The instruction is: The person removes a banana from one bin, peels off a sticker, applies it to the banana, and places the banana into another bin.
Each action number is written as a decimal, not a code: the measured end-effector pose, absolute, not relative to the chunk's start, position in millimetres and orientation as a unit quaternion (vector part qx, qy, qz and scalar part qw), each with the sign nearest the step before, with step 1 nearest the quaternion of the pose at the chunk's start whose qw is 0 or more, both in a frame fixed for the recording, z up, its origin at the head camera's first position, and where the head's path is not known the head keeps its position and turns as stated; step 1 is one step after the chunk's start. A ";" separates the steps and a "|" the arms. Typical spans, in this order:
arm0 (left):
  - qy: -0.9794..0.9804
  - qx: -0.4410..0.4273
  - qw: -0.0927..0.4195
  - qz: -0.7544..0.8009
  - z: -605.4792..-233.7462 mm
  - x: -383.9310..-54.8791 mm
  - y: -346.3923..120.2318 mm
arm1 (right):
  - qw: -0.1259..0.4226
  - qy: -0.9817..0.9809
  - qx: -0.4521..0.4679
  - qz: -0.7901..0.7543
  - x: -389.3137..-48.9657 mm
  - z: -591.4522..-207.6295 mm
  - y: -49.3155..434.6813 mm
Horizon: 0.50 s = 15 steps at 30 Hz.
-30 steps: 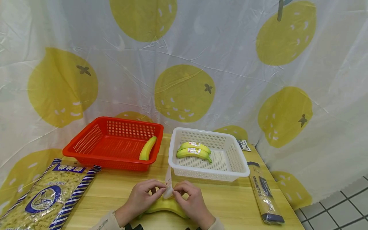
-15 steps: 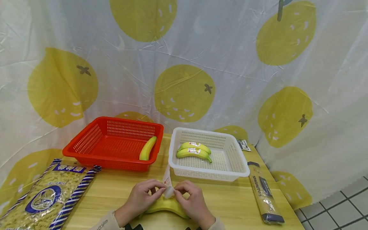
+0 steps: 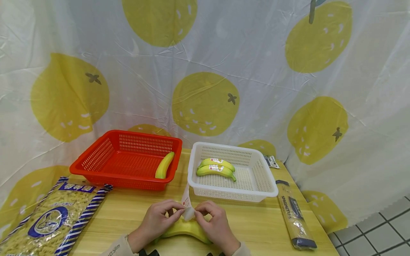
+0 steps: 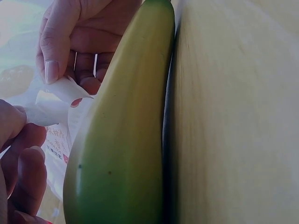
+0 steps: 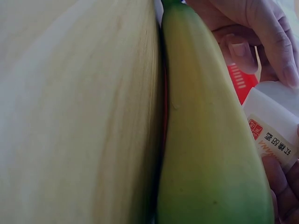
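1. Clock directions run from the strip between the hands, 12 being straight away from the person, in the head view.
2. In the last second the hands have held their place, while the upper part of the paper strip (image 3: 186, 200) has tipped slightly toward 11 o'clock, bringing a red mark into view. That suggests slow, fine finger work on the strip, in which a printed label (image 5: 271, 137) shows.
3. The left hand (image 3: 163, 218) pinches one edge of the strip between thumb and finger; the right hand (image 3: 213, 220) pinches the opposite edge the same way.
4. The near banana (image 3: 185, 229) lies on the table (image 3: 256, 227) at 6 o'clock, just below the strip.
5. At 10 o'clock, the red basket (image 3: 128, 163) contains one plain banana (image 3: 164, 165), by its right-hand wall; no label shows on it.
6. Between 1 and 2 o'clock, the white basket (image 3: 234, 191) contains two labelled bananas (image 3: 216, 170), lying side by side toward its left end.
7. A pasta bag (image 3: 48, 220) lies at 9 o'clock, a spaghetti pack (image 3: 294, 215) at 3, and a small packet (image 3: 271, 161) at 2, partly hidden.
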<state>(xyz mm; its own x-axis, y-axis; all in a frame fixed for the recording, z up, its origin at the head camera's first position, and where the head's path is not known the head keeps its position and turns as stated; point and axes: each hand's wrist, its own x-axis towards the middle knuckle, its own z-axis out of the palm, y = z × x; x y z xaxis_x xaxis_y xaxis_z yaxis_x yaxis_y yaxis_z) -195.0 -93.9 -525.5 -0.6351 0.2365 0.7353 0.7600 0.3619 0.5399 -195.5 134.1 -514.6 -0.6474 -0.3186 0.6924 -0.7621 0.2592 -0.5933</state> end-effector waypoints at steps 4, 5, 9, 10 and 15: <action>-0.776 -0.320 0.271 -0.472 -526.6 -195.2 -94.7 | 0.223 -0.763 0.354 0.493 -196.9 -515.7 135.0; -0.775 -0.322 0.272 -0.471 -526.8 -195.3 -94.8 | 0.220 -0.764 0.353 0.493 -197.1 -516.1 135.5; -0.771 -0.332 0.277 -0.468 -527.8 -196.1 -95.0 | 0.217 -0.768 0.349 0.491 -197.8 -517.4 136.6; -0.771 -0.332 0.277 -0.468 -527.8 -196.3 -94.9 | 0.213 -0.770 0.345 0.492 -197.7 -517.6 136.9; -0.771 -0.332 0.281 -0.466 -526.8 -196.4 -95.0 | 0.213 -0.771 0.342 0.493 -197.8 -517.9 136.5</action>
<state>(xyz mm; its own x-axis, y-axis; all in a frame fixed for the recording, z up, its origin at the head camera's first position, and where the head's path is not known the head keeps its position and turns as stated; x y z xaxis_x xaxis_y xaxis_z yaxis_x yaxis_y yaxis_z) -196.4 -95.0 -526.8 -0.6220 0.2493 0.7422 0.7731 0.3458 0.5318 -197.8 136.5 -517.9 -0.6758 -0.3162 0.6658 -0.7370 0.2798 -0.6152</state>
